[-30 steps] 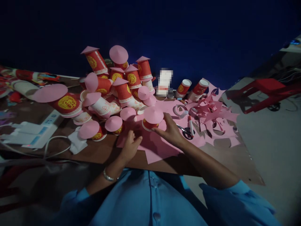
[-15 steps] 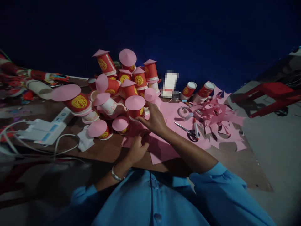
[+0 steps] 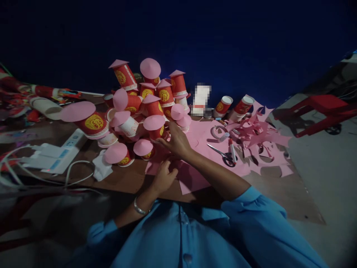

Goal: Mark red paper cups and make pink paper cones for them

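The head view shows my two bare hands over a cluttered brown table [image 3: 131, 181]. My right hand [image 3: 180, 142] grips a red paper cup [image 3: 160, 133] with a pink cone [image 3: 154, 122] on top: the thumb lies on its near right side and the fingers curve round toward the far side, their tips partly hidden. Principal change: this cup has passed leftward, from above the pink sheets [image 3: 195, 180] to the right edge of the cluster of coned cups [image 3: 166, 96], so it now sits with the others of its kind. Whether its base is fully resting, I cannot tell.

My left hand [image 3: 164, 176] is nearer me, just below the right, with bent fingers and the thumb held apart, nothing visible between them; contact between its fingertips and the pink sheets cannot be made out.

To the near left of the held cup stand two smaller coned cups [image 3: 123, 159]. Farther left are a white crumpled tissue [image 3: 102, 165] and a power strip [image 3: 65, 150]. To the right, scissors [image 3: 229, 160] lie beside a red-and-white marker [image 3: 232, 152], with a roll of tape [image 3: 215, 131] beyond. At far right, two cups without cones [image 3: 242, 108] stand tilted behind and beside a heap of cut pink scraps [image 3: 259, 136].
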`<action>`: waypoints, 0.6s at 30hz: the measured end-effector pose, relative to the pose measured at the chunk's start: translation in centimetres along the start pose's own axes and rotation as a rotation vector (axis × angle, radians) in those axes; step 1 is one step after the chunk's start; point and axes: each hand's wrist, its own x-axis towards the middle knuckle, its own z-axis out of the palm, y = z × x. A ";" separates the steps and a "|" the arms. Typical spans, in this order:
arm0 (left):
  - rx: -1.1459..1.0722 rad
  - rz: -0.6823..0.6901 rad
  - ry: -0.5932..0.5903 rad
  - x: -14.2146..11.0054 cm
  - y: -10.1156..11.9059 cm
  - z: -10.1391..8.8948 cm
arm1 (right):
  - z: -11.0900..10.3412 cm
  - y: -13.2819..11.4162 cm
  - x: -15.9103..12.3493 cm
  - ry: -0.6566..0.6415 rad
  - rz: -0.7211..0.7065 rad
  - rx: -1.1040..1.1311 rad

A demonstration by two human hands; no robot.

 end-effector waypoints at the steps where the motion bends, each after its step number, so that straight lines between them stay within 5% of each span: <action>1: 0.011 0.009 -0.002 0.0 0.0 0.0 | 0.0 0.0 0.0 0.006 0.000 0.001; 18: 0.122 -0.004 -0.021 -0.1 0.2 -0.1 | 0.2 -1.2 -0.1 0.060 0.023 -0.067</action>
